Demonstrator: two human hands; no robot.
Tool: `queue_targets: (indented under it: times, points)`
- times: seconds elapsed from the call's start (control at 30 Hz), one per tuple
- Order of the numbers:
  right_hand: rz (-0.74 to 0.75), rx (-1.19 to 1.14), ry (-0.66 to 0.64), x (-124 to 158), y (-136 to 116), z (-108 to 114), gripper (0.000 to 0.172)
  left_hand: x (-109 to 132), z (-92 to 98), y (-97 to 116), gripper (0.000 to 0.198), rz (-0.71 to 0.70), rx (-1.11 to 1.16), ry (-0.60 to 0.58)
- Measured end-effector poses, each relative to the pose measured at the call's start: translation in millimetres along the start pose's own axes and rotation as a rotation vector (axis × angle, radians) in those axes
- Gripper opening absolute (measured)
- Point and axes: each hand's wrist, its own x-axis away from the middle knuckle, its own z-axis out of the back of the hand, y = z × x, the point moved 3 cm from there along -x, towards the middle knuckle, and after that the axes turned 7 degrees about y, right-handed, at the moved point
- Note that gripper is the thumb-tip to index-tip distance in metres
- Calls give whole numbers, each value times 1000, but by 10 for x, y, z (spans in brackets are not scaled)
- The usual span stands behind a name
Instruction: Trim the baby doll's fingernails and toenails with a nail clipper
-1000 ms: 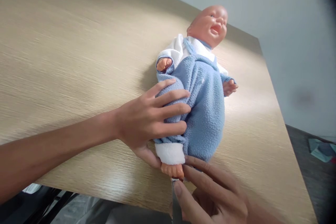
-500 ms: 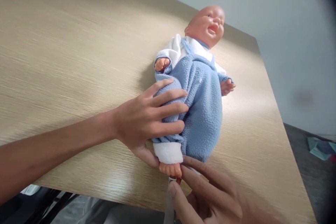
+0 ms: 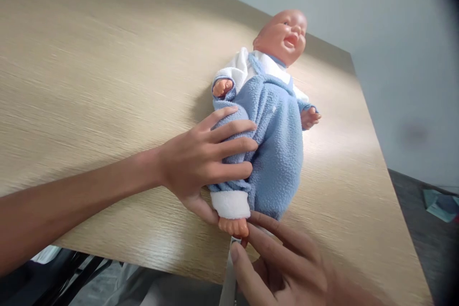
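Observation:
A baby doll (image 3: 276,138) in blue fleece overalls and a white top lies on its back on the table. My left hand (image 3: 208,158) is laid across its leg, fingers spread over the fleece and thumb by the white cuff (image 3: 230,204), gripping it. Below the cuff the doll's bare foot (image 3: 234,226) sticks out. My right hand (image 3: 283,267) pinches a silver metal nail clipper (image 3: 229,275), its tip at the doll's toes. The right fingertips touch the side of the foot. The clipper's lower end runs out of the picture.
The wooden table (image 3: 89,57) has its near edge just below the foot. A pale wall (image 3: 401,67) rises behind it. On the floor at right lies a light green item (image 3: 441,204). Dark chair-like parts (image 3: 82,272) show at lower left.
The doll's foot and the clipper tip sit slightly higher in the picture. Both hands keep the same hold.

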Motion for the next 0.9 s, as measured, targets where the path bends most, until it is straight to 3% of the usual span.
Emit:
queue_targets:
  times: [0.17, 0.3, 0.47, 0.9]
  points:
    - [48, -7, 21, -86, -16, -20, 7, 8, 3, 1, 67, -1, 2, -9]
    - [204, -135, 79, -138, -19, -53, 7, 12, 4, -3, 67, -4, -7, -8]
    - [-6, -42, 13, -98, -34, -64, 7, 7, 3, -5, 66, -4, -21, -18]
    - [76, -6, 44, -74, -71, -39, 12, 4, -1, -2, 68, -12, -14, -10]
